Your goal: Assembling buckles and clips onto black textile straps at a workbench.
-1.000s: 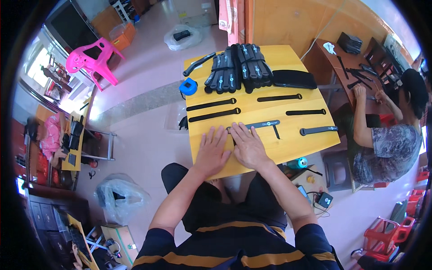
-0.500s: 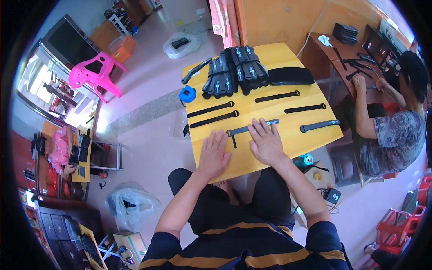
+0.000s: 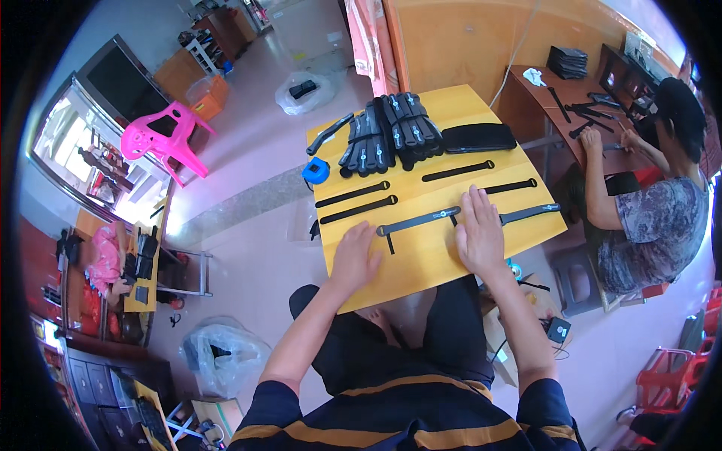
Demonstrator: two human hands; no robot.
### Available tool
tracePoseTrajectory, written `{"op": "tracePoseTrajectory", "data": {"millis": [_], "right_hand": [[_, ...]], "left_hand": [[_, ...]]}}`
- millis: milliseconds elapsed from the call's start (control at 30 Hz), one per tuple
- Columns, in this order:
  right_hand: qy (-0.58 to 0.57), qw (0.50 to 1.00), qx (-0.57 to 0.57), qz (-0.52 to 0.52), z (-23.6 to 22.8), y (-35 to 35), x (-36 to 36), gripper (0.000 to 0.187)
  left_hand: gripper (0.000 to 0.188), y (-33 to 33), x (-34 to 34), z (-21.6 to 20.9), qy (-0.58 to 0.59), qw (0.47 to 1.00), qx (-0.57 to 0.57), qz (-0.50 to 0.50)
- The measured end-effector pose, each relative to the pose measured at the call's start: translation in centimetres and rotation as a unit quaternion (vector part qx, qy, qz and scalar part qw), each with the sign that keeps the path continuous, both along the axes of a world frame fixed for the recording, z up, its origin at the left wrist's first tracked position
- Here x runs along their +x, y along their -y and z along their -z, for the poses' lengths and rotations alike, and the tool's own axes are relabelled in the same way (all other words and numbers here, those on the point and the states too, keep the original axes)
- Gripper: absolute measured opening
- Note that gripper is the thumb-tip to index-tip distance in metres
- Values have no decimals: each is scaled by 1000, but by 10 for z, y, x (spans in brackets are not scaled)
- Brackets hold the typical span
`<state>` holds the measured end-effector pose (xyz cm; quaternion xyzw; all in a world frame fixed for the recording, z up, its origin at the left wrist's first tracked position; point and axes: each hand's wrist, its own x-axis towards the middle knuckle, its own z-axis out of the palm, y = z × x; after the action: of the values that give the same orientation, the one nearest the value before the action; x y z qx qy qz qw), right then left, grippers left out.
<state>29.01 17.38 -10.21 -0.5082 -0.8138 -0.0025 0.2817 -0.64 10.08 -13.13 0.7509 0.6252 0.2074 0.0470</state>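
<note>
A grey strap (image 3: 421, 221) with a ring at its left end lies straight across the wooden table (image 3: 421, 267), between my hands. My left hand (image 3: 356, 255) rests open beside the ring end, fingers stretched out on the tabletop. Just past the strap's right end is my right hand (image 3: 482, 233), open, its fingers straight and side by side. A short black strip (image 3: 390, 244) shows below the ring end, and another dark strip lies by the right end. To the right of my right hand lies a second grey strap (image 3: 531, 213), partly covered by it.
Black straps (image 3: 359, 210) lie farther up the table. Behind them are bundled straps (image 3: 389, 135), a black pouch-like piece (image 3: 479, 138) and a blue tape measure (image 3: 316, 171). At right, a co-worker (image 3: 653, 218) handles straps at a brown desk (image 3: 519, 94). A pink stool (image 3: 169, 135) stands at left.
My right hand has slid to the right off the grey strap, uncovering its right end and the dark strip there. My left hand stays close to the ring end.
</note>
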Motion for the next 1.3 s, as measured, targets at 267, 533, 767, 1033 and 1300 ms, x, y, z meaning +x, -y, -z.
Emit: {"op": "tracePoseTrajectory", "data": {"millis": [267, 533, 767, 1033, 1300], "right_hand": [[-65, 992, -88, -56, 25, 32, -3, 50], [-199, 969, -80, -124, 18, 32, -6, 39], [-304, 936, -97, -150, 14, 28, -22, 32], [-631, 663, -327, -235, -3, 46, -71, 29], [-628, 640, -389, -211, -24, 78, -70, 13]], "left_hand": [[33, -78, -12, -20, 4, 997, 57, -50], [12, -100, -15, -8, -131, 991, 23, -15], [7, -92, -18, -27, -82, 986, 145, -29], [8, -17, 61, -101, 350, 932, 86, -25], [10, 54, 91, -94, 460, 883, 83, -31]]}}
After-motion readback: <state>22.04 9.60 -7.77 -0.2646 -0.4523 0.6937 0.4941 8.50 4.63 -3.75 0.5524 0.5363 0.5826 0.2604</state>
